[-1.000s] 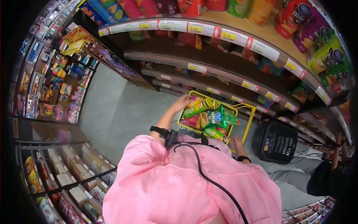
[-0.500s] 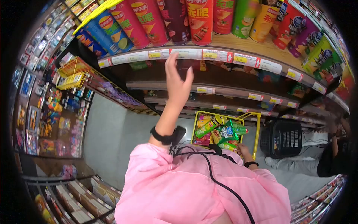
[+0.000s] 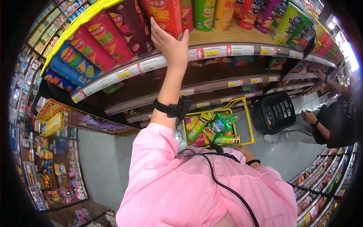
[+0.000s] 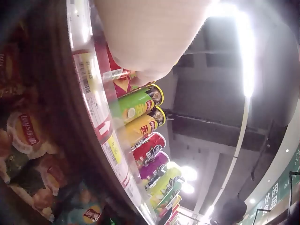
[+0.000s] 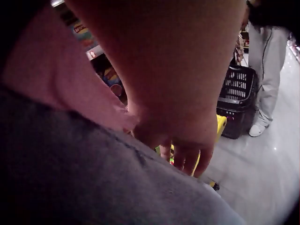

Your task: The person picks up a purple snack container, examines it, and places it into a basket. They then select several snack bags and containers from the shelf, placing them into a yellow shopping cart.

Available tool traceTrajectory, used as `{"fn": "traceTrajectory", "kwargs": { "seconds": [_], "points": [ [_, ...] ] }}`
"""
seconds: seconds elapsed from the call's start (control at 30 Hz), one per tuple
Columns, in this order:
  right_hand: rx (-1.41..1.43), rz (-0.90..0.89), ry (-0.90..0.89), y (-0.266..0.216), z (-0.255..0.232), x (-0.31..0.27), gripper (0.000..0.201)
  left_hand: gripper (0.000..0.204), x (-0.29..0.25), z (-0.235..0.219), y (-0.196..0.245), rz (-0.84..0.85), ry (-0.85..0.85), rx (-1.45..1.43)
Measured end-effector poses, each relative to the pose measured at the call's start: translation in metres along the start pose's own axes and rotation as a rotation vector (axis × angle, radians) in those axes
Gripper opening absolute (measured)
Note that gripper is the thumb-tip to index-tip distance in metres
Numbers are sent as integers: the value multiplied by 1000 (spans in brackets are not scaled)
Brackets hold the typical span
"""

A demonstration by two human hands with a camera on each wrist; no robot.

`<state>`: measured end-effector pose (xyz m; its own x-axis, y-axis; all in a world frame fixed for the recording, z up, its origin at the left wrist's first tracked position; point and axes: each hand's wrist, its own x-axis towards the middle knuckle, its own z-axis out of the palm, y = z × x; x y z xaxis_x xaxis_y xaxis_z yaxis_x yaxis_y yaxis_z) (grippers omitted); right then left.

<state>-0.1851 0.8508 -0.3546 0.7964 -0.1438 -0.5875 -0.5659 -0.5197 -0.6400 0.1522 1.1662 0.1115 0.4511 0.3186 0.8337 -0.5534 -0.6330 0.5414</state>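
My left hand (image 3: 170, 45) is up at the top shelf, thumb and fingers spread across the lower front of a red chip can (image 3: 167, 17). In the left wrist view, my forearm hides most of that can. Low at my front is a yellow shopping basket (image 3: 185, 132), holding a green chip can (image 3: 196, 129), a green snack bag (image 3: 219, 125) and other snacks. At its near right corner is my right hand (image 3: 245, 152). In the right wrist view its fingers (image 5: 205, 161) hang down fairly straight, close to the yellow basket handle (image 5: 220, 127).
Chip cans in several colours line the top shelf, with a price strip (image 3: 130, 71) along its edge. A black basket (image 3: 274, 112) stands to the right, beside another person (image 3: 321, 125). A yellow wire rack (image 3: 53, 117) juts out at the left.
My left hand has risen from the yellow basket to the shelf and reached the red can. The view has tilted up and turned. My right hand stays by the basket.
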Motion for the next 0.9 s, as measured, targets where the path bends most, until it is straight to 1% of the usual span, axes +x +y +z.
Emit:
{"fn": "traceTrajectory", "kwargs": {
  "seconds": [0.03,0.07,0.1,0.17,0.2,0.27,0.33,0.4,0.43,0.47,0.53,0.57,0.6,0.67,0.73,0.77,0.8,0.83,0.87,0.9],
  "points": [
    [-6,44,-1,17,4,9,29,89,2,2,2,-49,-14,18],
    [-13,87,-4,19,4,8,28,90,4,3,2,-98,-29,38],
    [-5,90,11,22,1,5,26,90,6,7,0,-89,-4,73],
    [5,100,42,-12,-15,-17,23,89,11,13,-8,-76,-14,75],
    [106,118,24,-20,-22,-21,22,89,10,13,-10,-77,-18,76],
    [301,137,-8,-41,-43,-17,22,84,13,11,-7,-125,-45,-22],
    [360,-52,96,-88,-76,-31,24,81,14,7,-1,-163,-73,-146],
    [304,-145,88,-95,-119,-8,24,79,15,10,0,-70,-47,-162],
    [265,-261,179,-127,-139,-12,25,79,16,9,4,-29,-35,-185],
    [227,-374,267,-171,-160,-33,26,78,16,8,8,11,-25,-206],
    [263,-559,321,-247,-191,-68,29,77,16,-2,28,70,-50,-381],
    [359,-671,270,-287,-201,-93,30,76,14,-8,41,99,-62,-466],
    [457,-782,217,-323,-207,-119,31,75,10,-16,55,10,-119,-562],
    [450,-1034,59,-376,-214,-167,30,73,-10,-38,86,-181,-230,-750],
    [124,-1340,-132,-411,-224,-208,30,72,-31,-62,113,-350,-447,-890],
    [18,-1520,-351,-426,-225,-220,29,72,-43,-71,123,-437,-553,-960],
    [-94,-1688,-582,-441,-223,-229,28,72,-62,-74,124,-443,-544,-890],
    [-99,-1819,-640,-451,-217,-245,30,73,-74,-79,130,-489,-577,-918],
    [-61,-1880,-716,-462,-211,-259,23,74,-85,-82,136,-533,-600,-950],
    [-24,-1937,-797,-473,-204,-272,17,72,-92,-86,143,-634,-676,-1048]
  ]
}}
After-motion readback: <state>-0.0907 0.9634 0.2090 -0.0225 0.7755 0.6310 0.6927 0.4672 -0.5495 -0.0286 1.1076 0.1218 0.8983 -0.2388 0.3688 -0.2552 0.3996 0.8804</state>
